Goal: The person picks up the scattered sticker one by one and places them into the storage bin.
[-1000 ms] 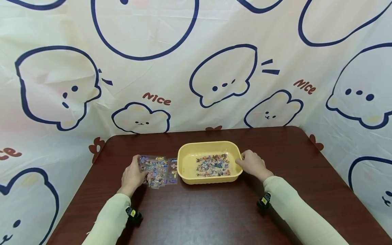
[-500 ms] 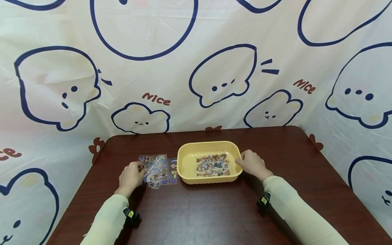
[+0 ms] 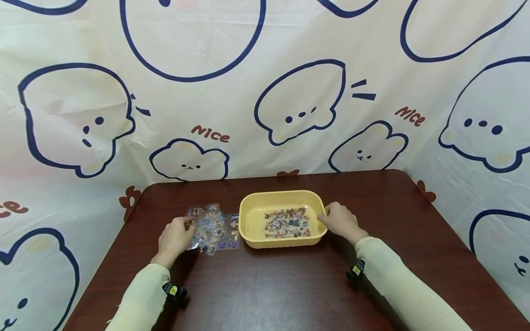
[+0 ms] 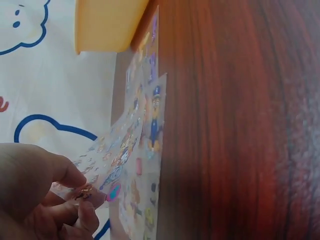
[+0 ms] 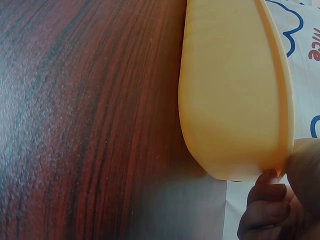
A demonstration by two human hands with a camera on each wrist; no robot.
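Observation:
My left hand pinches the left edge of a clear sticker sheet covered in small cartoon figures. In the left wrist view, thumb and fingers hold the corner, and this sheet slopes up off another sticker sheet beneath it. One more sheet lies between the pile and a yellow plastic basin. My right hand grips the basin's right rim, thumb on one side and fingers curled on the other. A rectangular patch of small colourful stickers lies on the basin's floor.
Everything stands on a dark red-brown wooden table. A cream cloth with blue cartoon outlines hangs behind and at both sides. A black wrist camera sits on the left sleeve, another camera on the right.
My left hand has drawn slightly left and toward me. The upper sticker sheet has turned and shifted, its top corner now farther back. The right hand and basin have stayed put.

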